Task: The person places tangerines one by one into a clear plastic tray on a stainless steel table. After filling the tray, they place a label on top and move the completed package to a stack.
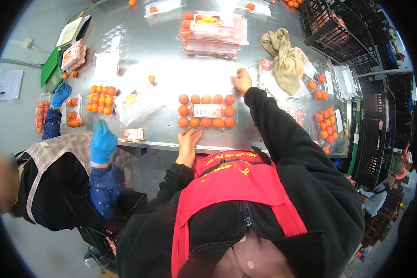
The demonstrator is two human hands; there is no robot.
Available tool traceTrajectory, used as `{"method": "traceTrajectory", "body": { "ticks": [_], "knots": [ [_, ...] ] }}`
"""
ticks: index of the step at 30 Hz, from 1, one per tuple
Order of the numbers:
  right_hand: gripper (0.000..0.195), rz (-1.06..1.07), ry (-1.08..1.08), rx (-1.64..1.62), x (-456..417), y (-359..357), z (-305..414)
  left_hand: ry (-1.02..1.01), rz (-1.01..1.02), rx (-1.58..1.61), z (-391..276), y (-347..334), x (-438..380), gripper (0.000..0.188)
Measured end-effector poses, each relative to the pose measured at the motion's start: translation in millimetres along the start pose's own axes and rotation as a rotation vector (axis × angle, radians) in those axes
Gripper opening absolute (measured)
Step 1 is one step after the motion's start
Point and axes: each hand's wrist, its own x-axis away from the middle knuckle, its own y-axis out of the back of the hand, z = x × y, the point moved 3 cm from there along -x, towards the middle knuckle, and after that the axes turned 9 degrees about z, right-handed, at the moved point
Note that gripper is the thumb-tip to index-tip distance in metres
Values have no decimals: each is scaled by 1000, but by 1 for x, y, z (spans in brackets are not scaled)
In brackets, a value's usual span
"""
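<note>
A clear plastic tray of tomatoes (206, 122) in rows, with a printed card (207, 111) on top, lies before me on the metal table. My left hand (189, 143) rests at the tray's near edge, towards its left corner; whether it grips the rim I cannot tell. Beyond the tray's far right corner, my right hand (242, 82) is on the bright tabletop with its fingers curled; what is under the fingers cannot be made out. Stacked packs of tomatoes (213, 34) stand farther back. A small printed card (133, 135) lies at the table's front edge, left of my left hand.
A crumpled cloth (285, 60) lies over packaging to the right, near a black plastic crate (337, 31). More tomato trays (327, 125) are at the right end. On the left, a co-worker's blue-gloved hand (103, 142) is beside a tomato group (100, 100) and a green scale (52, 69).
</note>
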Motion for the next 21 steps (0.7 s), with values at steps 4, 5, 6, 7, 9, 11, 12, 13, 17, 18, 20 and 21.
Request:
{"method": "traceTrajectory", "body": {
  "ticks": [4, 5, 6, 7, 9, 11, 12, 13, 17, 18, 20, 21],
  "knots": [
    [41, 85, -117, -194, 44, -7, -8, -26, -116, -31, -8, 8, 4, 33],
    [41, 126, -151, -278, 56, -7, -6, -11, -178, -62, -12, 14, 8, 35],
    [43, 142, -170, -269, 65, -5, -2, -2, -178, -65, -16, 21, 11, 36],
    [46, 169, -167, -283, 73, -3, 4, -6, -151, -75, -18, 25, 12, 35],
    [50, 199, -139, -302, 84, -2, 18, 2, -141, -104, -20, 31, 13, 34],
    [53, 204, -54, -321, 83, 2, 38, 6, -113, -77, -19, 32, 10, 32],
    [53, 173, 17, -196, 83, 5, 47, -2, -111, -77, -18, 31, 8, 31],
    [51, 115, 82, -69, 82, 8, 56, -10, -108, -76, -17, 29, 5, 31],
    [43, 71, 328, 201, 91, 11, 85, -54, -60, -32, -16, 17, -5, 28],
    [42, 65, 445, 248, 101, 12, 90, -54, -74, -34, -15, 13, -10, 28],
    [44, 67, 601, 381, 124, 12, 95, -56, 16, -12, -15, 5, -21, 27],
    [49, 75, 639, 467, 139, 11, 93, -52, 40, 1, -14, 4, -25, 27]
  ]
}}
